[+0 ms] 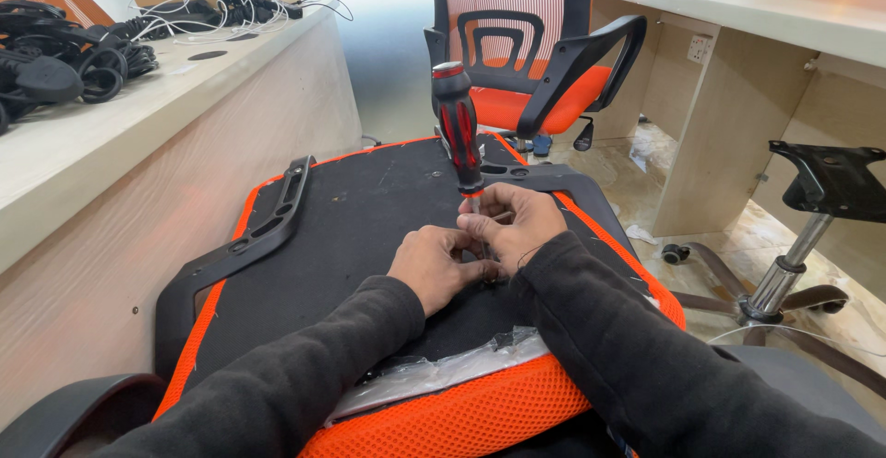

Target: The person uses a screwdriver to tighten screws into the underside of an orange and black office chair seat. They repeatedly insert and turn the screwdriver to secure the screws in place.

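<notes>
Both hands, left hand point(434, 264) and right hand point(512, 223), pinched the upright screwdriver point(459, 130) shaft with narrowed fingers, steadying its tip on the upturned seat base point(369, 227).

This looks like an office being fitted out, used for now as a place to put furniture together. Pale wood-look desks line both sides, one tabletop point(83, 135) piled with black cables point(65, 57) and white wires point(221, 1). A finished orange mesh office chair point(526, 43) stands on the tiled floor point(646, 158), near a loose chair base point(794, 273) with its chrome column.
</notes>
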